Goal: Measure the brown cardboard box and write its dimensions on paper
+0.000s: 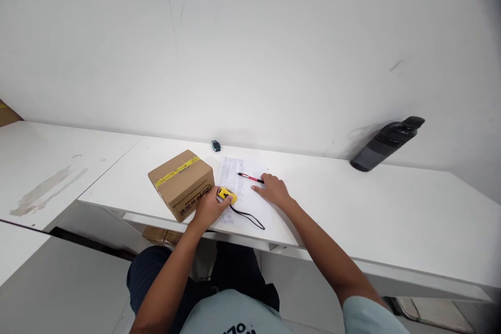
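My left hand (pixel 210 210) is closed on a yellow tape measure (pixel 227 195) with a black wrist strap (pixel 250 216) that trails over the paper. Just left of that hand, a taped cardboard box (pixel 183 182) sits on the desk. My right hand (pixel 275 190) rests on the right side of a printed sheet of paper (pixel 234 167), its thumb and fingers apart. The end of a red and black pen (pixel 250 177) meets the fingers of this hand, while the rest of the pen lies across the sheet.
A dark key fob (pixel 216 145) lies near the wall behind the box. To the right, a black bottle (pixel 385 143) stands against the wall on the white desk (pixel 410 214). Part of another carton (pixel 8 114) shows at the far left. Below the desktop are brown boxes (pixel 156 235).
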